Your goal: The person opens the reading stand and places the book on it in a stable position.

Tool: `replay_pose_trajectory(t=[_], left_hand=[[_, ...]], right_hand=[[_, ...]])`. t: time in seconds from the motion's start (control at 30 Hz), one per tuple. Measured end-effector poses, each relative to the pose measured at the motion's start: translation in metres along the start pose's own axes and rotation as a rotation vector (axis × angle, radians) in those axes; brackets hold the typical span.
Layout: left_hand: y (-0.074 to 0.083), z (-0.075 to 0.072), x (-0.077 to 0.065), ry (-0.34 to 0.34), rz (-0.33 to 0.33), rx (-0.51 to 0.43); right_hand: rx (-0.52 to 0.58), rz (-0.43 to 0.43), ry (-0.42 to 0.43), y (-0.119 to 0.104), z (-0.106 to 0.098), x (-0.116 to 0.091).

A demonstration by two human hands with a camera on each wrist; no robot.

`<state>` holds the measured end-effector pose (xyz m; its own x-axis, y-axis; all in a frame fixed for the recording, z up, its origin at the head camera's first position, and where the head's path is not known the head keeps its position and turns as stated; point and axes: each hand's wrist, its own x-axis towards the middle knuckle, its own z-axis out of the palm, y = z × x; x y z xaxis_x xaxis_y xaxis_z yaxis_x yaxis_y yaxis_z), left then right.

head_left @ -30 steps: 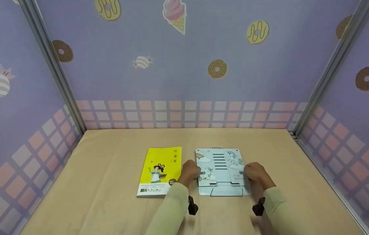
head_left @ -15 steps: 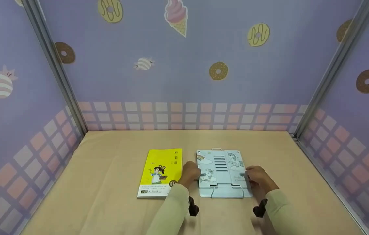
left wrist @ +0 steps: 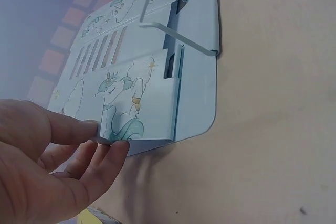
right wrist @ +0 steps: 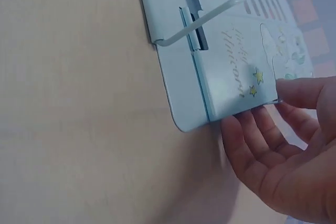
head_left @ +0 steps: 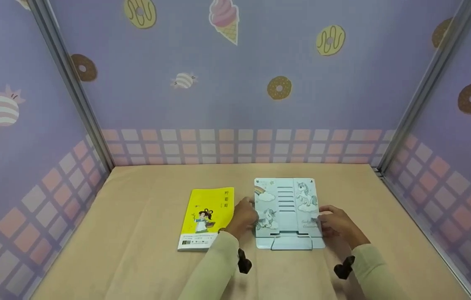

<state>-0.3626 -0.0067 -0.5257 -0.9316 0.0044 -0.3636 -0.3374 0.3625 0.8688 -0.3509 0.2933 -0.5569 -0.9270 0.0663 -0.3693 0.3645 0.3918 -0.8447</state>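
A pale blue metal book stand (head_left: 286, 221) with unicorn pictures and a row of slots lies on the table. Its slotted panel tilts up from the flat base (left wrist: 202, 93), and a wire page holder (left wrist: 178, 36) crosses the front. At the left edge of the panel, my left hand (head_left: 244, 216) pinches it, thumb above and fingers beneath. The opposite edge is held the same way by my right hand (right wrist: 286, 150), close to the gold lettering and small yellow stars. What supports the panel behind is hidden.
Just left of the stand lies a yellow book (head_left: 208, 212) with a drawn figure on its cover, close to my left forearm. A beige cloth covers the table (head_left: 144, 216). Purple patterned walls (head_left: 235, 104) enclose the back and sides.
The stand's panel has risen from nearly flat to a tilt, its top edge higher in the head view. Both hands came up with its edges, and the right hand shifted slightly right.
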Motion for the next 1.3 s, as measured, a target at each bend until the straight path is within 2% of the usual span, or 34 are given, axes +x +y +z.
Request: replay_pose_trajectory(t=[0.17, 0.33, 0.43, 0.6, 0.7, 1.03, 1.17, 1.3], left_hand=[[0.003, -0.002, -0.007, -0.015, 0.035, 0.002], [0.003, -0.005, -0.018, -0.041, 0.124, 0.097], [0.003, -0.007, -0.021, -0.028, 0.186, 0.143], [0.001, -0.009, -0.021, 0.040, 0.269, 0.193], [0.001, -0.007, -0.020, 0.091, 0.280, 0.188], [0.009, -0.003, -0.020, 0.301, 0.382, 0.187], [0.014, -0.001, -0.022, 0.338, 0.381, 0.176], [0.022, 0.001, -0.026, 0.320, 0.346, 0.191]], right_hand=[[0.059, -0.030, 0.012, 0.001, -0.005, -0.008], [0.083, -0.060, 0.040, 0.004, -0.008, -0.013], [0.073, -0.099, 0.059, 0.006, -0.010, -0.014], [0.058, -0.164, 0.073, 0.008, -0.011, -0.015], [0.051, -0.179, 0.074, 0.009, -0.010, -0.015], [0.053, -0.219, 0.045, 0.012, -0.010, -0.016], [0.064, -0.256, -0.002, 0.017, -0.011, -0.017], [0.060, -0.288, -0.051, 0.022, -0.015, -0.018]])
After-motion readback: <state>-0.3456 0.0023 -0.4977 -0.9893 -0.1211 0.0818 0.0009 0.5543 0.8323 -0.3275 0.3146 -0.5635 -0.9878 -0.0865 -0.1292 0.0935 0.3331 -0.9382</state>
